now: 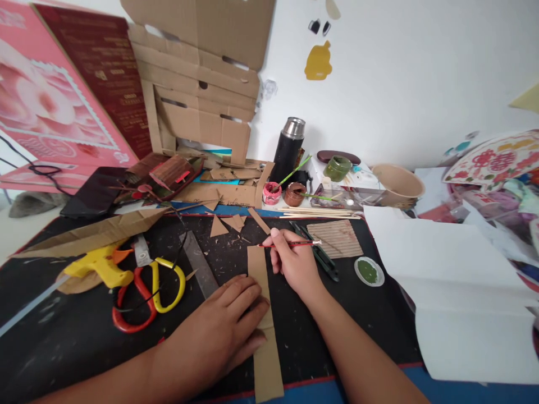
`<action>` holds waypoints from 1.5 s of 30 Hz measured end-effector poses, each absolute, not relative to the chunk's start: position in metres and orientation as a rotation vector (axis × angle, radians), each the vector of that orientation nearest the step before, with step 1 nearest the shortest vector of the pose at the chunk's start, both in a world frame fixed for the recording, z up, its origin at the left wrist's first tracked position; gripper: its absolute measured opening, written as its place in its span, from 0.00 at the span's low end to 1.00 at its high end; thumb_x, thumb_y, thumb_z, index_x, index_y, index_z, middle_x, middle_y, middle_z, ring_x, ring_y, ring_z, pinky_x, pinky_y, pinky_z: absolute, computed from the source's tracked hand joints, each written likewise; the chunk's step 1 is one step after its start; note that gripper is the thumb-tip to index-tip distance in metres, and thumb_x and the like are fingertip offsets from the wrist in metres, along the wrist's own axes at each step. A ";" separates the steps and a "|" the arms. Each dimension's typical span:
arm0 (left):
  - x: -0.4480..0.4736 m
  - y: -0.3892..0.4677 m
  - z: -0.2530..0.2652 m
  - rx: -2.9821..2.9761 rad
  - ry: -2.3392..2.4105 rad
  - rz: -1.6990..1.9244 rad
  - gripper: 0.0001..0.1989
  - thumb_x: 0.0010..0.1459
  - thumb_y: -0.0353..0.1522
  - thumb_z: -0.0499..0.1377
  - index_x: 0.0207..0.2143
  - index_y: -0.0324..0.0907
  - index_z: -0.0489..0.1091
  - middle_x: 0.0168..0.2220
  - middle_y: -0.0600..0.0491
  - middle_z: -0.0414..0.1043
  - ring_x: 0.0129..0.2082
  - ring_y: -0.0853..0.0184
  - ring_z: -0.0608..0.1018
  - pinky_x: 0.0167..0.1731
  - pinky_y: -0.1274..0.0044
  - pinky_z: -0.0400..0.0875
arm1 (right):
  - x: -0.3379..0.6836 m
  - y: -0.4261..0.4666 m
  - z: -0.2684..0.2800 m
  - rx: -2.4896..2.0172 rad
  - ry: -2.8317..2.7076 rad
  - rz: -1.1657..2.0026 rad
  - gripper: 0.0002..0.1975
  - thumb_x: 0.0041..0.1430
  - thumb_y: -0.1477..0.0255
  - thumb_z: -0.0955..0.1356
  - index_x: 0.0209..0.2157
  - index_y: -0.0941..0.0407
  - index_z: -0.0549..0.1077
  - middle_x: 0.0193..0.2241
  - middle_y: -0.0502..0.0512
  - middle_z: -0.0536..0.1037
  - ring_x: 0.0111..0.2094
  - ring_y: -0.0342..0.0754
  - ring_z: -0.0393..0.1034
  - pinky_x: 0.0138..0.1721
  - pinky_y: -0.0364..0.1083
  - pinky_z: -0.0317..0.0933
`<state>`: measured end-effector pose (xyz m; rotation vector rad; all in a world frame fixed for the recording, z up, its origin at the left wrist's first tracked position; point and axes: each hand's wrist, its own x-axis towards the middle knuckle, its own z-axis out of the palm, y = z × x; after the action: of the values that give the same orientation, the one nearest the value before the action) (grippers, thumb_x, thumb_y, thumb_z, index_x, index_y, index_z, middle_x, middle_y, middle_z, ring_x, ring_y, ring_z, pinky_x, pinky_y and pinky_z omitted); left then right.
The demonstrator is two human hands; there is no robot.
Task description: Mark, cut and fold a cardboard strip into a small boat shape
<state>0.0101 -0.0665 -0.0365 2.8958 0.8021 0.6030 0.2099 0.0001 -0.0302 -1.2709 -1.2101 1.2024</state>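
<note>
A long, narrow cardboard strip (268,365) lies lengthwise in front of me on the black mat (357,331). My left hand (231,322) rests across its middle, fingers loosely spread over the cardboard and the thumb nearer me. Near the strip's far end, my right hand (295,264) pinches a red-and-black pencil (301,243). The pencil's tip points left, just over the strip's far edge; whether it touches cannot be made out. A flat metal ruler (200,264) lies left of the strip, partly behind my left hand. Small cardboard offcuts (219,226) lie beyond it.
Scissors (168,308) with red and yellow handles and a yellow glue gun (101,264) lie left. A green-handled cutter (322,258), corrugated cardboard (337,238) and a green paint lid (369,271) lie right. Paint jars (272,193) and a black flask (287,151) stand behind.
</note>
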 end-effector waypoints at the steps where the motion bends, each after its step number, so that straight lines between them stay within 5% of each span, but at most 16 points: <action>1: 0.010 -0.067 -0.037 2.902 0.805 0.608 0.17 0.76 0.42 0.59 0.56 0.39 0.74 0.53 0.42 0.79 0.57 0.50 0.79 0.61 0.60 0.77 | 0.210 0.000 -0.030 -1.267 -1.213 1.205 0.27 0.69 0.47 0.69 0.30 0.56 0.78 0.16 0.44 0.69 0.14 0.41 0.63 0.18 0.41 0.57; 16: 0.012 -0.069 -0.030 2.921 0.824 0.690 0.14 0.77 0.39 0.56 0.52 0.38 0.75 0.48 0.45 0.81 0.49 0.51 0.79 0.48 0.61 0.78 | 0.211 0.000 -0.030 -1.285 -1.225 1.250 0.25 0.69 0.48 0.69 0.31 0.56 0.78 0.17 0.45 0.70 0.15 0.41 0.64 0.17 0.40 0.54; 45: 0.012 -0.070 -0.034 2.916 0.785 0.675 0.12 0.77 0.38 0.57 0.49 0.39 0.75 0.44 0.46 0.80 0.49 0.54 0.80 0.50 0.65 0.80 | 0.213 0.002 -0.029 -1.281 -1.251 1.211 0.26 0.70 0.47 0.69 0.31 0.55 0.78 0.16 0.44 0.69 0.15 0.41 0.64 0.17 0.41 0.56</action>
<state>0.0124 -0.0698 -0.0345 2.9158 0.7845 0.6745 0.2126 0.0018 -0.0295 -1.2811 -1.2512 1.2114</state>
